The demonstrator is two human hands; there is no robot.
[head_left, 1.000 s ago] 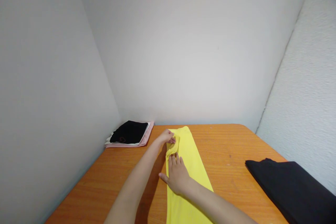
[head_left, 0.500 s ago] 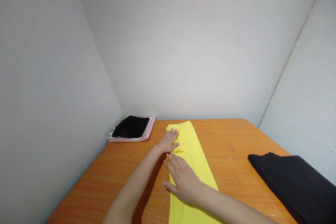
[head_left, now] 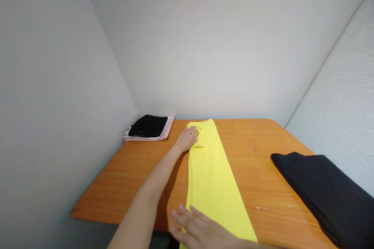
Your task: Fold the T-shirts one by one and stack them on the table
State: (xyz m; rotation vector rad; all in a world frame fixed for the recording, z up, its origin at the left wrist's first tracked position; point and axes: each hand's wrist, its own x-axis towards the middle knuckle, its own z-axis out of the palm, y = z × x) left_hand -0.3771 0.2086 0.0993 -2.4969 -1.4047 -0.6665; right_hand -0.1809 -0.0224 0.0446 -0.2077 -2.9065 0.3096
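A long, narrow folded yellow garment point(head_left: 210, 171) lies lengthwise over the wooden table, running from near the back edge toward me. My left hand point(head_left: 187, 138) rests flat on its far left part, by the folded-in piece, fingers stretched out. Low in the view, my right hand point(head_left: 197, 227) is over the near left edge of the yellow cloth, fingers apart and slightly blurred. Nothing is held in it. Whether that palm touches the fabric I cannot tell.
A stack of folded clothes point(head_left: 149, 126), black on top with white and pink beneath, sits at the back left corner. Folded black cloth point(head_left: 324, 190) lies along the right side. The wooden table point(head_left: 131, 179) meets walls at the back and sides.
My right hand has moved down along the yellow garment toward me, away from my left hand. The left hand stays at the far end. The view has tipped slightly downward.
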